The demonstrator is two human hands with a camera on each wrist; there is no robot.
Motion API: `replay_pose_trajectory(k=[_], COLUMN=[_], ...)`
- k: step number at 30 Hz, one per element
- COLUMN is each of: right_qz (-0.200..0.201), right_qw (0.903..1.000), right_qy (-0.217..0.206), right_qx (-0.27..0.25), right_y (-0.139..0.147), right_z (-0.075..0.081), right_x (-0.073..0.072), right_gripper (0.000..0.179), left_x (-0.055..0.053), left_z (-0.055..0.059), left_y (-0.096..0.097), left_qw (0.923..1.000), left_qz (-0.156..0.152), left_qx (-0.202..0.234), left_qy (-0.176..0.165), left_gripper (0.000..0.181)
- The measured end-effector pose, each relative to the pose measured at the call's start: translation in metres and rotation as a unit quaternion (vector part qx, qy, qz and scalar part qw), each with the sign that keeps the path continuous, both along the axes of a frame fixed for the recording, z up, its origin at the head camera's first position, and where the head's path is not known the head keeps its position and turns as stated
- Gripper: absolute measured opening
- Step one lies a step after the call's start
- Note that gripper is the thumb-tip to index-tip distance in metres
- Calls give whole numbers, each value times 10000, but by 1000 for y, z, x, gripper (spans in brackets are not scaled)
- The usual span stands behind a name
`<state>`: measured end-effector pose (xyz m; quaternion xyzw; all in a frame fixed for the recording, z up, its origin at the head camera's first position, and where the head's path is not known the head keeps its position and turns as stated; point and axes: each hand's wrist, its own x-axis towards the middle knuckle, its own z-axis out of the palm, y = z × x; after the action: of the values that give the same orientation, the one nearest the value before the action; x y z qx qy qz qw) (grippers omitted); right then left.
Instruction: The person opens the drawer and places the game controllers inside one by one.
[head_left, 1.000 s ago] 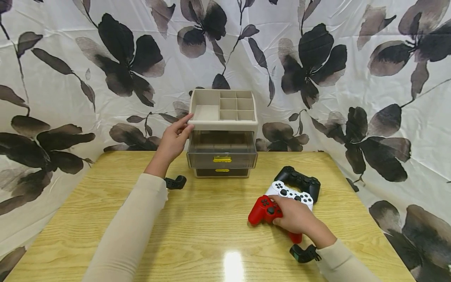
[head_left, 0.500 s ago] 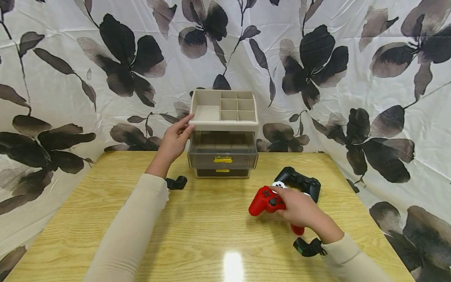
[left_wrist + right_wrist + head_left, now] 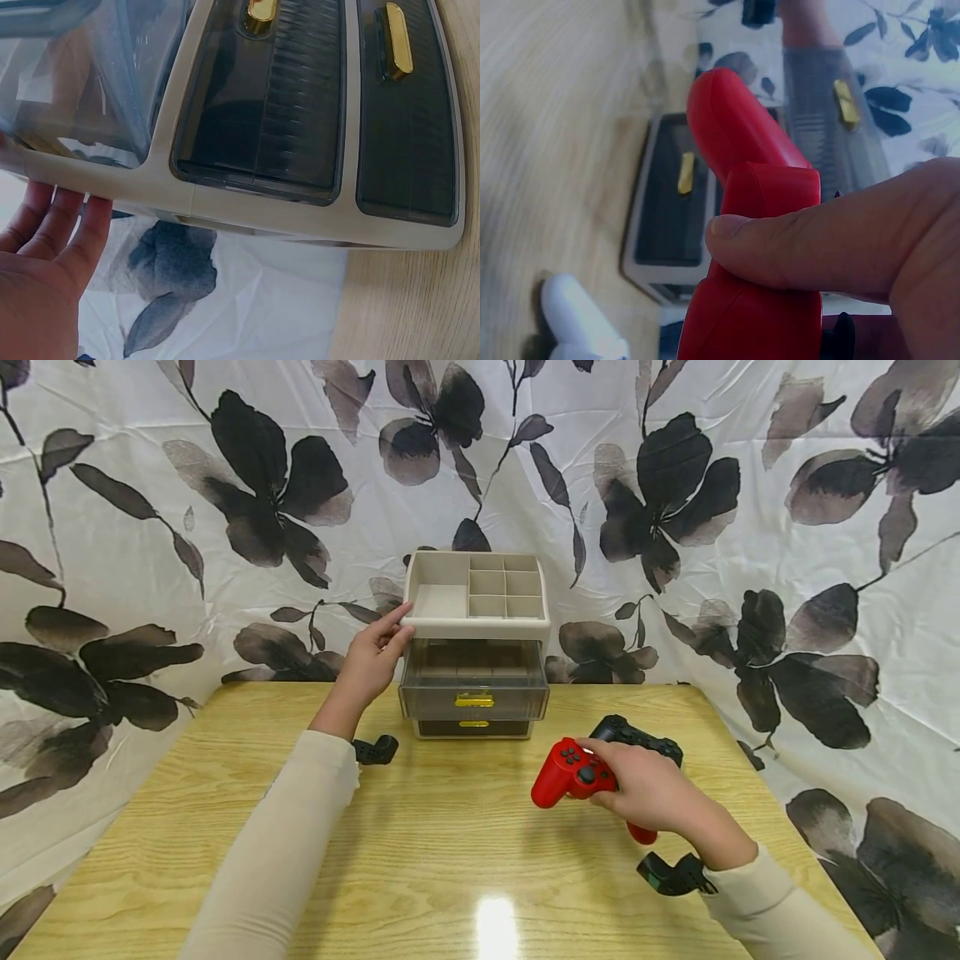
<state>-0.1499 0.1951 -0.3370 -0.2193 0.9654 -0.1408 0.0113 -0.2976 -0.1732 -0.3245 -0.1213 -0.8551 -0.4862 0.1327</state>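
My right hand holds a red game controller above the table, thumb across its back in the right wrist view. Beyond that hand lies a black game controller, partly covered. A white game controller rests on the table in the right wrist view; the head view hides it behind the hand. My left hand touches the left front corner of a cream drawer organizer, fingers fairly straight along its side. The organizer's upper clear drawer is pulled out; the lower drawers are closed.
The organizer's top has one wide compartment and several small ones. It stands at the back of the wooden table, against a floral cloth. Black wrist-camera mounts stick out near both wrists.
My right hand has lifted the red controller off the white one and shifted it slightly away from me. The white controller has passed out of sight in the head view. My left hand stays put.
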Motion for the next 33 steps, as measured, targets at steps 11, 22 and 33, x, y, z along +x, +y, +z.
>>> replay_pose_trajectory(k=[11, 22, 33], right_qz=[349, 631, 822], right_qw=[9992, 9972, 9938], right_qy=[168, 401, 738], right_qx=[-125, 35, -119], right_y=[-4, -13, -24], right_z=[23, 52, 75], right_x=[5, 5, 0], right_gripper=[68, 69, 71], left_x=[-1, 0, 0], left_z=[-1, -1, -1], left_y=[-1, -1, -1], left_qw=[10000, 10000, 10000], left_qz=[-28, -41, -47], left_qx=[51, 60, 45], left_qy=[44, 10, 49], left_gripper=[49, 49, 49])
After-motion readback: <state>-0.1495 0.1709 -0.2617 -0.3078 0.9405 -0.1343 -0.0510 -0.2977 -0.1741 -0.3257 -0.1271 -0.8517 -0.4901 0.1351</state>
